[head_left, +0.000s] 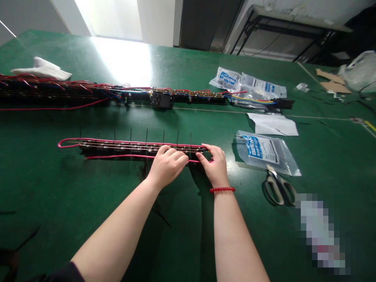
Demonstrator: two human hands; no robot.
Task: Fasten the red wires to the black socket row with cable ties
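green tabletop (73,196) | white glare (123,58) | dark panel (205,23) | black-legged table (299,17) behind

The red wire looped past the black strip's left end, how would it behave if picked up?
The red wire is probably springy rather than limp: its loop shows a smooth, rounded bend. It looks thin, so likely light. Lifting it might drag the black strip, since thin black tails along it look like ties.

Premises read as a workshop, of the wiring-assembly kind. Evidence: a broad green worktop (73,192) carries a long cable-laden assembly (202,95) and a shorter red-wired strip (129,148). Scissors (281,188), a clear bag with a blue label (266,150) and cardboard scraps (335,87) lie about. A black-framed table (299,19) stands at the wall.
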